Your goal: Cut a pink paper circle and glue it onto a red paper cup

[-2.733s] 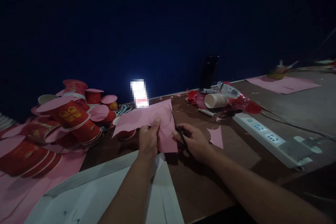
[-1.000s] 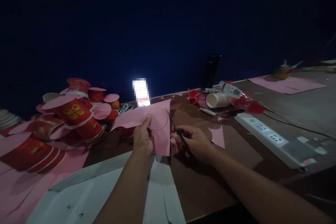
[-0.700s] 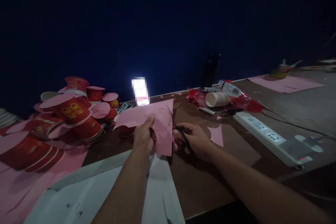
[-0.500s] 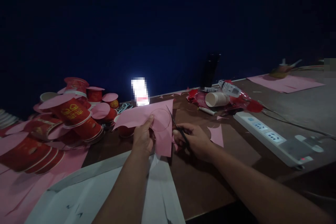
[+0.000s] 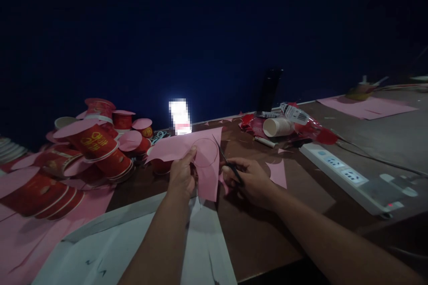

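Observation:
A sheet of pink paper (image 5: 209, 180) with a drawn circle on it is pinched in my left hand (image 5: 183, 171), the thumb lying on top near the circle's left edge. One curved piece is gone from the sheet's left side. My right hand (image 5: 249, 180) is closed around the handles of dark scissors (image 5: 232, 167). Their blades point up and left, over the paper's right edge beside the circle. A pink offcut (image 5: 278, 173) lies right of my right hand, and another bit of pink paper shows beneath its fingers.
Red paper cups (image 5: 103, 144) with pink paper discs crowd the left. White sheets (image 5: 130, 240) lie under my left forearm. A lit phone (image 5: 180, 116) stands behind the paper. A stack of paper cups (image 5: 277, 127) in plastic and a power strip (image 5: 344, 178) lie to the right.
The whole scene has shifted slightly right in the view. Both hands, the paper and the scissors keep nearly the same positions relative to each other.

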The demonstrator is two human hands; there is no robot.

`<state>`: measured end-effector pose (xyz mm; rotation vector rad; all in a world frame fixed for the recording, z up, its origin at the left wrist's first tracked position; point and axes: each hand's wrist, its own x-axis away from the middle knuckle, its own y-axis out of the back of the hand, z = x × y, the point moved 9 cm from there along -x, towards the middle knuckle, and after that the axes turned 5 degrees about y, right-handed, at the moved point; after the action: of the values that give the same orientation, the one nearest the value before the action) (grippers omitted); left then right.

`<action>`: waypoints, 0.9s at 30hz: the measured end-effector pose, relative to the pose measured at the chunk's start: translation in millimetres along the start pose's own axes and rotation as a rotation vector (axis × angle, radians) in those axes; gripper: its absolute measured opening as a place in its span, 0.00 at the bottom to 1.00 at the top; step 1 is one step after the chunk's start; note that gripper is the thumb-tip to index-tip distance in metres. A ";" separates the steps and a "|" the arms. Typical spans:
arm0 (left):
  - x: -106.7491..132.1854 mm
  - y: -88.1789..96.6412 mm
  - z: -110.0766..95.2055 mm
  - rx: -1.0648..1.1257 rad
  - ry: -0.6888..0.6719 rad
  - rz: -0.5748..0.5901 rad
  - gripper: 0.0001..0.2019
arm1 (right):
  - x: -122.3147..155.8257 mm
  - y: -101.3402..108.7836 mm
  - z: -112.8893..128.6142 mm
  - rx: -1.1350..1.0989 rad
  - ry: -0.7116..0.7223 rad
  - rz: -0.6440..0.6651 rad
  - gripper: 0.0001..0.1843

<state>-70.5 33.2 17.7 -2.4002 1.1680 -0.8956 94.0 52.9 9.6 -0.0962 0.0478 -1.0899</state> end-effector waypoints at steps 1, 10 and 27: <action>-1.2 0.1 -0.3 0.002 -0.005 0.009 0.05 | 0.0 -1.0 0.5 -0.013 0.006 0.010 0.18; -9.0 2.8 -3.8 0.011 -0.052 0.048 0.04 | -0.7 -1.5 -0.1 -0.030 0.024 0.013 0.21; -20.8 5.6 -3.8 0.035 -0.039 0.151 0.08 | 3.0 -6.7 4.6 -0.062 -0.021 0.060 0.19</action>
<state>-86.0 46.1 9.4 -2.2565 1.2880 -0.8118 89.8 47.4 14.8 -0.1615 0.0653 -1.0272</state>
